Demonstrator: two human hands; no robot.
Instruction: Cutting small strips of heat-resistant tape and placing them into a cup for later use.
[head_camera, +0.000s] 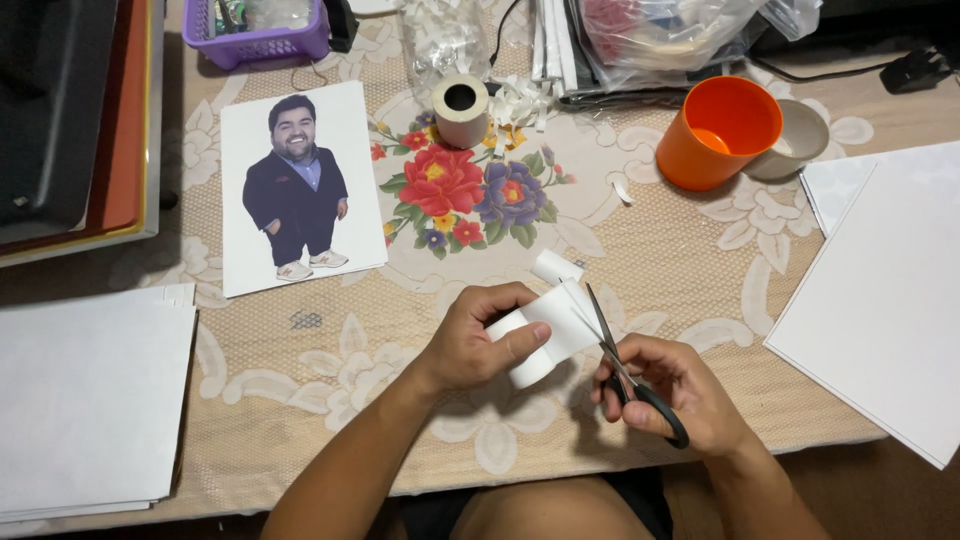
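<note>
Left hand: the left hand (478, 340) is clamped around a white roll of wide tape or paper strip (535, 345), thumb laid along its side, fingers curled over the top.
Right hand: the right hand (672, 392) is closed through the loops of a pair of black-handled scissors (625, 375), blades pointing up and away toward the loose end of the strip.
Blades: slightly parted, it seems — the tips sit right at the edge of the strip.
Where the roll is: held just above the counter (660, 270), near its front edge, between both hands.
How the roll looks: plain white, smooth, a short flap lifted off it toward the scissors; a small white offcut cylinder (556, 266) lies just beyond it.
Risk, as I judge it: the left fingertips sit close to the blades, so a slip could nick them; a slack flap could fold and cut crooked.
Around: a printed cut-out figure on white card (300, 190), a beige tape roll (461, 110), an orange plastic cup (718, 130), and white sheets (885, 300) at the right — well apart from the hands.
</note>
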